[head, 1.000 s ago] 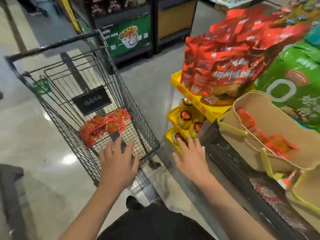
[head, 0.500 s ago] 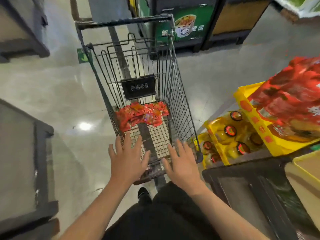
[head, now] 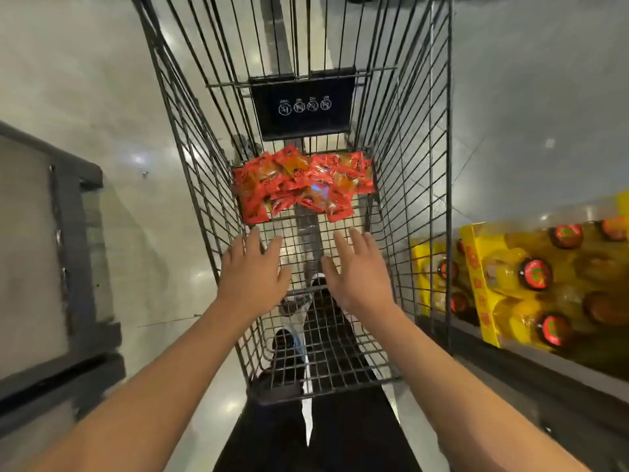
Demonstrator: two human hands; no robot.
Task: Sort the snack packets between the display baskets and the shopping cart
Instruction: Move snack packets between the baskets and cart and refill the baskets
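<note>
A black wire shopping cart stands straight ahead of me, seen from above. A heap of several red and orange snack packets lies on its floor at the far end, under a black sign plate. My left hand and my right hand reach into the cart side by side, fingers straight and spread, holding nothing. Both hover a short way before the packets and do not touch them. No display basket is in view.
Yellow shelf trays with bottles capped in red and black stand at the right, close to the cart's side. A dark display stand borders the left. Glossy grey floor lies around the cart. My dark trousers and shoes show below.
My view swung left from the shelf with the baskets and down onto the cart. Both hands moved forward over its near edge and into it, toward the packets.
</note>
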